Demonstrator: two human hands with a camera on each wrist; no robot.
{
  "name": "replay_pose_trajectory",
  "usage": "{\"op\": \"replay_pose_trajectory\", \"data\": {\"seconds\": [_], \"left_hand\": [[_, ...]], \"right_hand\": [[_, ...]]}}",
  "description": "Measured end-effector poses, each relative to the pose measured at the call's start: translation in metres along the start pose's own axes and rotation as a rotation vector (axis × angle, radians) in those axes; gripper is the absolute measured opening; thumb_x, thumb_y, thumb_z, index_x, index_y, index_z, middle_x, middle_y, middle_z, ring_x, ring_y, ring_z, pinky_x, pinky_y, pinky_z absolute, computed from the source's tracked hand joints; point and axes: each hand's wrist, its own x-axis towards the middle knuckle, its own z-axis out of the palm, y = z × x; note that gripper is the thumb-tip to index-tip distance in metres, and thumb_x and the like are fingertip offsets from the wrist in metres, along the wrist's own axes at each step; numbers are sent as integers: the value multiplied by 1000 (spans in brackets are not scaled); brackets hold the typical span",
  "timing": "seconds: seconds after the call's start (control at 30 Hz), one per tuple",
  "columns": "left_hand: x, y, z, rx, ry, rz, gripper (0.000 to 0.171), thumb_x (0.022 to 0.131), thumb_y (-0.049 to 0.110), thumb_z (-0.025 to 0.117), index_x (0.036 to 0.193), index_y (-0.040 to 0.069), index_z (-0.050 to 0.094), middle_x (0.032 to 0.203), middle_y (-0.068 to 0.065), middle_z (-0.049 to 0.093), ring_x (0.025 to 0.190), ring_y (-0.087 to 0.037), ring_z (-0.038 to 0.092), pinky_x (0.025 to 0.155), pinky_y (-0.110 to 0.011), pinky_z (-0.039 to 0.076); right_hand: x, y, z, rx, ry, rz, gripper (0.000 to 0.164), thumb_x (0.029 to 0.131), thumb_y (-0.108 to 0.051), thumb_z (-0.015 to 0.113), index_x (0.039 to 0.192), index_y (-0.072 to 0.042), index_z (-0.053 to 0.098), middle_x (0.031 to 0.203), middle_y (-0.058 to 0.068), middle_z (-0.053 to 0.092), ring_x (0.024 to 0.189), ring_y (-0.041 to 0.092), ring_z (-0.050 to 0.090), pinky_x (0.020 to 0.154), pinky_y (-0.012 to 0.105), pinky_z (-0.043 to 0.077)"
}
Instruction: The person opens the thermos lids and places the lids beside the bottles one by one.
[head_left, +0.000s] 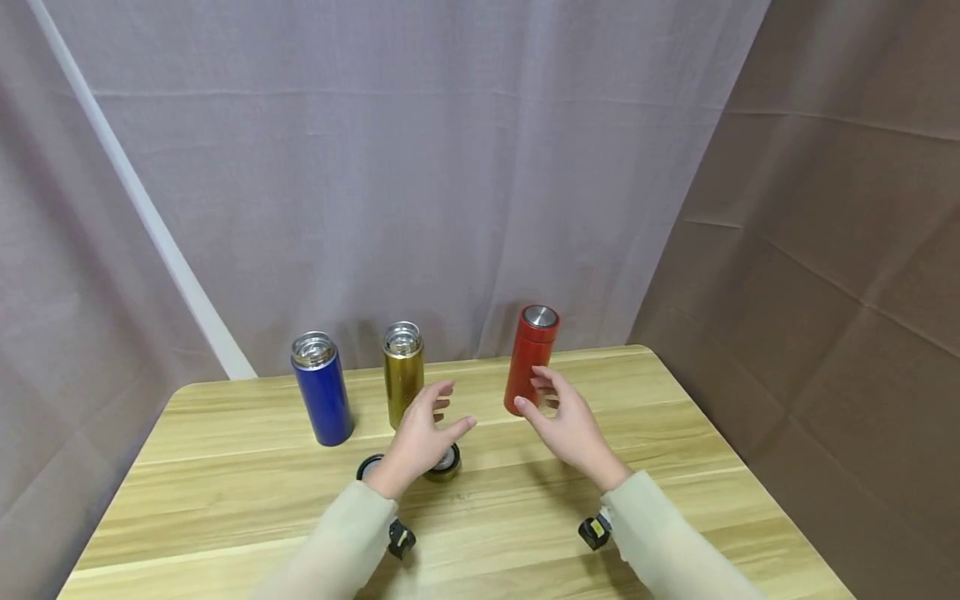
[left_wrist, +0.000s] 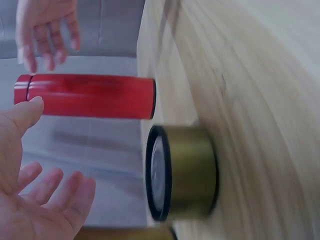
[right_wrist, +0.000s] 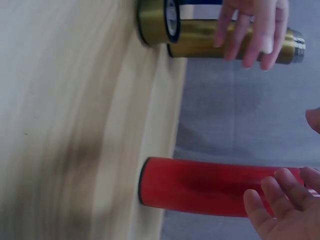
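Note:
A red thermos (head_left: 527,367) with a steel-topped lid stands upright near the table's back edge. My right hand (head_left: 568,421) is just in front of it, fingers spread and relaxed, holding nothing. In the right wrist view its fingers (right_wrist: 285,200) overlap the red thermos. My left hand (head_left: 422,433) hovers over the table left of the red thermos, thumb apart from loosely bent fingers and nothing between them. Behind it stands a gold thermos (head_left: 403,367) without its lid. Below the left hand sits a gold lid (left_wrist: 187,172), partly hidden by it in the head view.
A blue thermos (head_left: 322,396), also lidless, stands upright at the left. Another lid (head_left: 369,465) shows beside the left wrist, mostly covered by it. The wooden table (head_left: 487,542) meets a grey curtain (head_left: 420,183) at its back edge, with a brown curtain on the right.

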Motion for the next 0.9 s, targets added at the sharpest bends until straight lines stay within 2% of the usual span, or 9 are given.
{"op": "replay_pose_trajectory", "data": {"seconds": [0.17,0.33,0.6,0.73,0.9], "left_hand": [[10,-1,21,-13,-21,5,64,82,27,78,136,7,49,128,-11,55,113,-28,57,92,-43,49],[19,3,34,-26,-29,8,65,82,27,78,136,5,49,128,-13,56,112,-28,57,92,-43,49],[37,9,48,-30,-60,-41,72,84,32,75,143,7,42,131,-13,53,114,-31,56,94,-43,48],[47,12,53,-28,-70,-48,73,86,34,73,146,7,39,134,-13,52,114,-32,56,94,-43,47],[58,14,61,-35,-104,-17,74,90,29,69,150,6,31,143,-15,45,123,-34,50,98,-44,45]], "right_hand": [[10,-2,-7,57,53,-10,60,89,-34,69,135,-3,46,123,16,58,111,33,56,94,49,46],[22,-7,-12,84,136,-15,57,89,-28,70,134,-4,46,121,15,57,110,33,56,93,48,47],[48,-15,-14,105,276,69,70,88,-38,69,139,-2,38,127,15,48,113,31,50,89,44,49],[58,-16,-13,115,277,95,72,88,-37,69,141,-3,35,132,15,48,119,31,49,94,46,45],[65,-13,-10,83,245,121,82,88,-41,68,149,-9,25,142,14,43,128,28,44,103,46,39]]}}
